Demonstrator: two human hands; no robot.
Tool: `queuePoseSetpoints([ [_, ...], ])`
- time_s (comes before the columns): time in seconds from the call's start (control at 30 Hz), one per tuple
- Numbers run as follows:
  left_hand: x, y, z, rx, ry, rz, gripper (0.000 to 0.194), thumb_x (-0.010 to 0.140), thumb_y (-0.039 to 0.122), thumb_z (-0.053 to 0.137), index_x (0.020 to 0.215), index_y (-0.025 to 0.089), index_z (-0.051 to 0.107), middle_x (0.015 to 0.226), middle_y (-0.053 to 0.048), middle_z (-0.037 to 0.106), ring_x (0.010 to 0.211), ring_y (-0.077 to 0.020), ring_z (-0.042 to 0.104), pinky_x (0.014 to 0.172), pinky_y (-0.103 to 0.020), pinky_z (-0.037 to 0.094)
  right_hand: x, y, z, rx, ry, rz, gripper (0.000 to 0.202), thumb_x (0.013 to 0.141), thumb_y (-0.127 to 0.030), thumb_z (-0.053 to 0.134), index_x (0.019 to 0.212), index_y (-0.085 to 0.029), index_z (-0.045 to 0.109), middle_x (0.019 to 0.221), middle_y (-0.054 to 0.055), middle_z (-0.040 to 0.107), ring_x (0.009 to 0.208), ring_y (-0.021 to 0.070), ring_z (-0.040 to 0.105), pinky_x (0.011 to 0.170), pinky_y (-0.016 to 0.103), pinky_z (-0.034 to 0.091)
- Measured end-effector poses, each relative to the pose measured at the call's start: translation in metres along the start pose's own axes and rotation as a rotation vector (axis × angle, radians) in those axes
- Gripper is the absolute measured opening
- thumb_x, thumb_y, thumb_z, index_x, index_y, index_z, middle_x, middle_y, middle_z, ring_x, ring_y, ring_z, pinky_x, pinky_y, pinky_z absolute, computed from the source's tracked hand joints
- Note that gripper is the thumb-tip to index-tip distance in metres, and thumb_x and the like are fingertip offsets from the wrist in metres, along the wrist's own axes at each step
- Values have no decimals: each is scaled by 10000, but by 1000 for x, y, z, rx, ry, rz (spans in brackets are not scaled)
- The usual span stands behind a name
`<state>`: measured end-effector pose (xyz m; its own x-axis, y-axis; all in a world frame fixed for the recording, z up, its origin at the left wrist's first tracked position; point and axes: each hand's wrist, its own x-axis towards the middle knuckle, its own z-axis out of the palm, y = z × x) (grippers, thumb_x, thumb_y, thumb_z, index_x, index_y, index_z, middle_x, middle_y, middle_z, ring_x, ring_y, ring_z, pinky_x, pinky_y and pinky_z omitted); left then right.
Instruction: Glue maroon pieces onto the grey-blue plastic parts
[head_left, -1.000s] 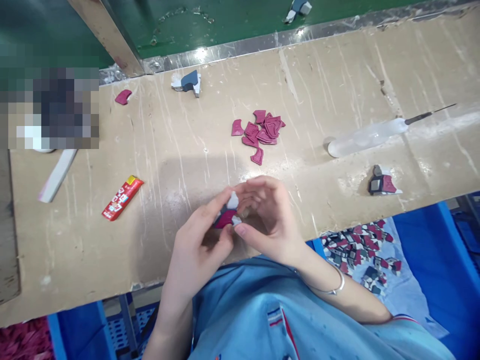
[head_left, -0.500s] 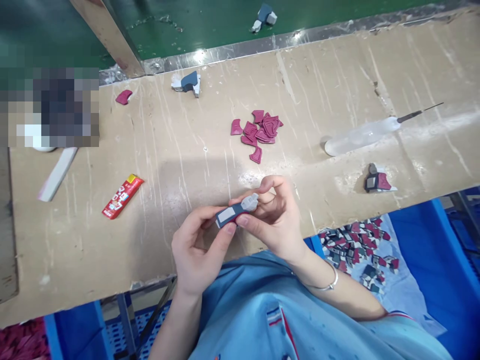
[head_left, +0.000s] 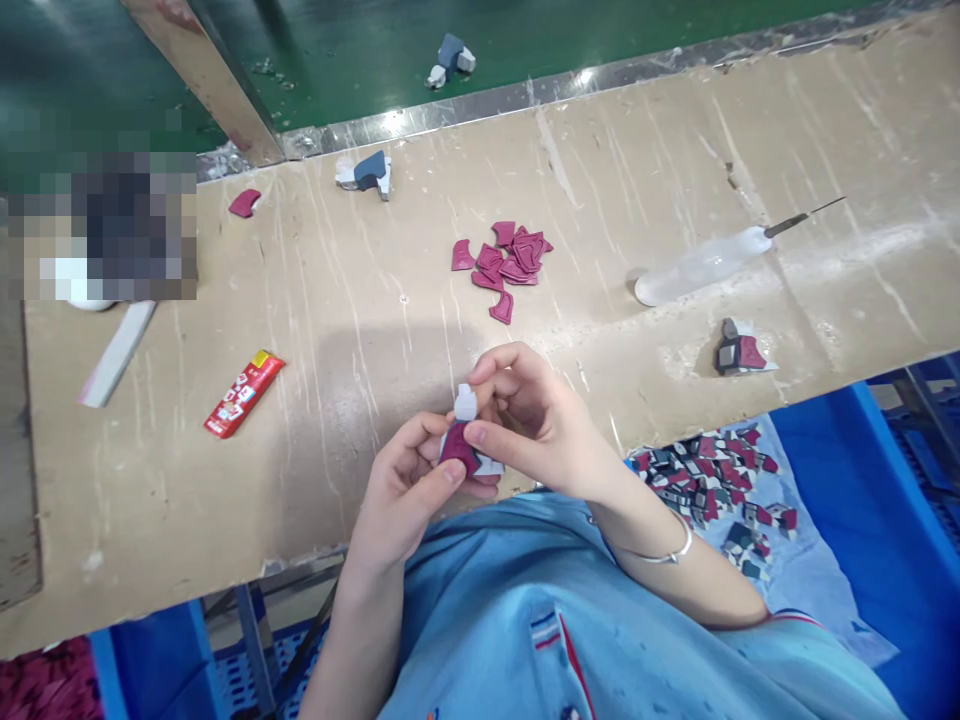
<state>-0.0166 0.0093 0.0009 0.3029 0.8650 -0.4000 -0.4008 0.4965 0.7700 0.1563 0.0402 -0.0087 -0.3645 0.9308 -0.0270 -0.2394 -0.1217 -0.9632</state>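
Maroon, white and dark grey, the small blocky plastic-looking piece (head_left: 459,446) is near the front edge of the scuffed tan bench (head_left: 172,520), grasped by the fingers of our left hand (head_left: 405,490) and right hand (head_left: 529,425), thumbs on its maroon face (underside hidden). We judge the step as pressing or checking; the next move calls for even thumb pressure.

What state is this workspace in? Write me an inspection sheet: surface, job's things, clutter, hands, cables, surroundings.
Surface: tan table, streaked and scuffed.
Job's things: held part, maroon side showing; loose maroon pieces grouped beyond it; another part on the right.
Clutter: red packet and white strip, left; needle-tipped bottle, right.
Hands: left hand and right hand both grip the held part, thumbs on its maroon side.
Cables: nothing seen.
Surroundings: green surface beyond; blue bin with parts, lower right; upper left pixelated.
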Motion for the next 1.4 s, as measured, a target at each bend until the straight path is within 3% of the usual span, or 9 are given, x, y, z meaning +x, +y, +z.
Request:
queuePoseSetpoints([
  [0.2,-1,0,3,7,-4,21,489,796,519,974,1075,214,711,783,-5,805,657,-186,796,598,-265,685,-2,-2,-11,-109,-100,-82,322,1073,-483,699,1293,-249,692,999,13,739,799,125,701,690,237,603],
  [0.4,1,-4,-3,90,81,107,464,800,525,966,1047,211,731,753,-25,813,666,-200,801,651,-271,676,-14,0,-19,-317,-130,-228,395,1052,-478,739,1379,-259,709,1184,66,791,972,165,749,834,294,641],
  [0.57,-2,-8,-5,325,64,61,380,901,495,879,1183,261,782,866,-52,850,738,-215,824,708,-269,680,-19,9,-22,-452,70,-570,277,1025,-337,789,1287,-252,763,1077,68,824,997,184,794,869,310,681],
  [0.67,3,2,-8,583,-18,78,423,984,583,738,1320,329,773,1081,-83,872,879,-265,845,817,-351,705,-30,5,-40,-583,176,-640,162,1026,-264,773,1185,-243,795,970,56,821,861,177,791,785,294,680],
  [0.83,73,60,-41,1337,-93,465,499,939,672,675,1273,323,798,1278,-122,836,1178,-409,784,1037,-564,642,-71,-1,-103,-1089,629,-578,111,1001,-237,742,1103,-253,785,932,65,817,845,247,783,758,395,664],
  [0.97,162,113,-67,1660,192,644,613,972,641,477,1325,199,714,1500,-236,687,1448,-512,580,1216,-725,436,-89,10,-155,-1400,956,-437,183,1033,-379,679,1135,-272,787,1093,109,827,1065,337,778,967,555,610],
  [1.1,211,133,-74,1735,342,564,675,998,548,394,1497,139,590,1642,-308,526,1585,-553,403,1225,-759,371,-87,16,-181,-1472,954,-278,381,1050,-510,593,1278,-253,757,1360,175,769,1354,440,682,1101,671,534],
  [1.23,219,138,-72,1776,315,534,722,1014,536,399,1531,58,560,1658,-341,494,1575,-507,432,1277,-665,353,-83,15,-203,-1368,857,-195,369,1066,-519,562,1177,-244,781,1293,164,803,1151,367,783,999,560,616],
  [1.4,216,147,-70,1790,206,516,676,1016,500,425,1523,84,588,1527,-270,659,1436,-446,575,1268,-604,383,-86,11,-229,-1409,944,-231,425,1045,-603,583,1080,-230,784,1085,162,843,937,344,803,846,503,632],
])
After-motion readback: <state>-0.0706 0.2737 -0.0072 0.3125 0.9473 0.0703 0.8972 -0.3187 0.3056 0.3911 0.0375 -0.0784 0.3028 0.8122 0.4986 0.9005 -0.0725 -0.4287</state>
